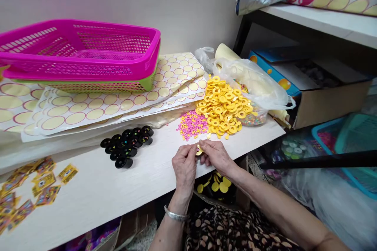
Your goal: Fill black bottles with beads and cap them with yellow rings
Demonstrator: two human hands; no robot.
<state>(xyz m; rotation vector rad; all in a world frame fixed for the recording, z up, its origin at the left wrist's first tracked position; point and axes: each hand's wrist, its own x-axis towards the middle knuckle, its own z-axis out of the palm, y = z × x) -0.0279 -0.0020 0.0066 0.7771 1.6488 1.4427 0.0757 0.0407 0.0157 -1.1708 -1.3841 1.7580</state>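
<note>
Near the table's front edge, both hands meet over one small yellow plastic ring (199,150) with a dark pink spot at its centre. My left hand (185,166) pinches its left side, and my right hand (216,156) grips the right side between thumb and finger. Just beyond the fingertips lies a spread of tiny pink and yellow pieces (192,124). A heap of yellow rings (225,104) rises behind and to the right of it. Several black round cups (127,145) stand in a group left of my hands, some with coloured bits inside.
A pink basket (118,68) nested in a green one sits on sticker sheets (97,104). Printed packets (44,182) lie at the left. Clear plastic bags (256,78) and an open box (330,98) are to the right. Yellow discs (220,184) lie below the table edge.
</note>
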